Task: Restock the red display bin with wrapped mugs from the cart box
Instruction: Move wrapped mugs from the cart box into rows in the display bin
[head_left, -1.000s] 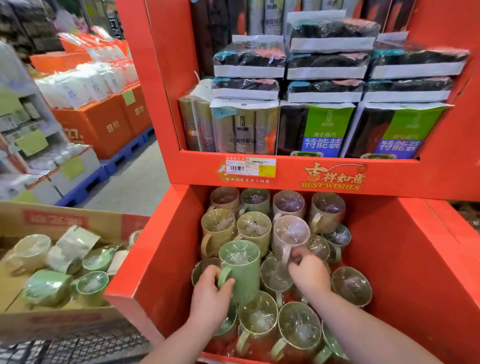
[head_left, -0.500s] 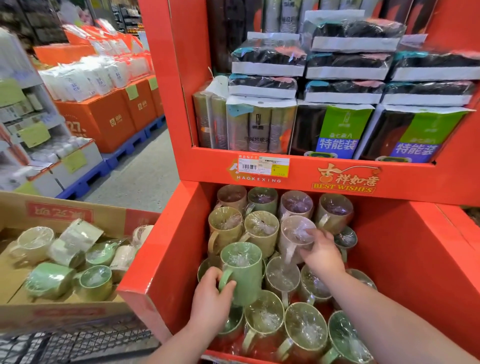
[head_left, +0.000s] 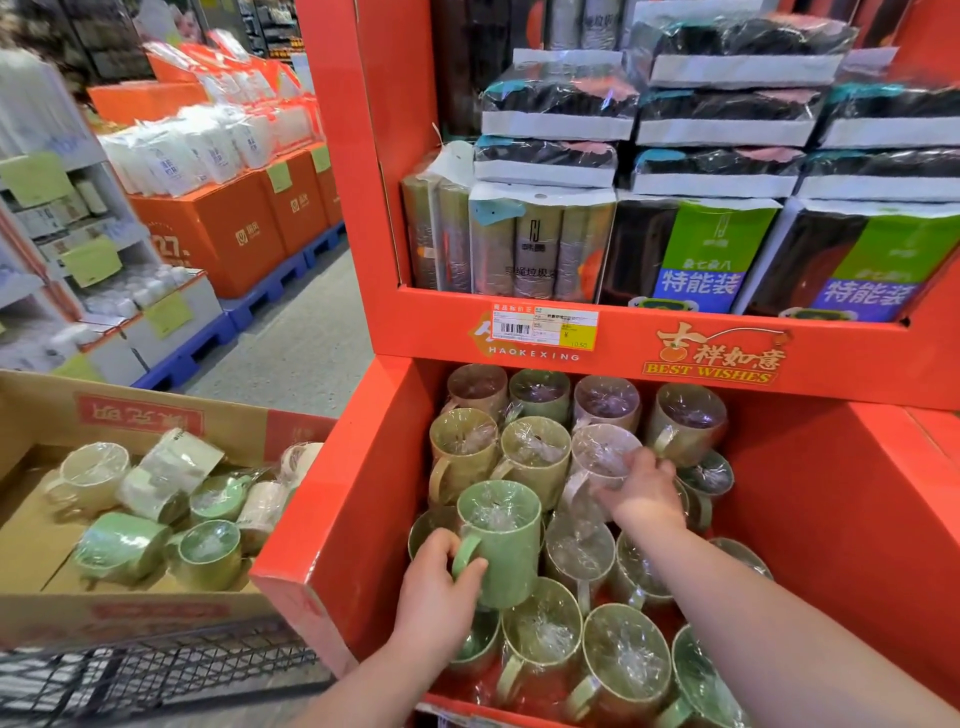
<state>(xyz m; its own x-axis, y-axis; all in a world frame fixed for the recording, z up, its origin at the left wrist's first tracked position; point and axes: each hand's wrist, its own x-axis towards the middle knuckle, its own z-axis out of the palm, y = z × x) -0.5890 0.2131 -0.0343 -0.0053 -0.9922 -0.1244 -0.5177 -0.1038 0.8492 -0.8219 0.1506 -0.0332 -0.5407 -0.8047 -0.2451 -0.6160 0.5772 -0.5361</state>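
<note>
The red display bin (head_left: 332, 519) holds several plastic-wrapped mugs standing upright in rows. My left hand (head_left: 436, 597) grips the handle of a green wrapped mug (head_left: 506, 540) that stands on top of lower mugs near the bin's front left. My right hand (head_left: 641, 491) reaches deeper in and holds a pale pink wrapped mug (head_left: 597, 462) by its side in the second row. To the left, the cardboard cart box (head_left: 156, 415) contains several more wrapped mugs, cream and green, lying loosely.
The wire cart (head_left: 156, 670) carries the box at lower left. Above the bin, a red shelf (head_left: 675, 343) holds packs of bin bags, its front overhanging the back row of mugs. Orange boxes on blue pallets line the aisle at left.
My right hand has moved up and back with the pale pink mug, from the bin's middle to the second row. My left hand stays on the green mug's handle.
</note>
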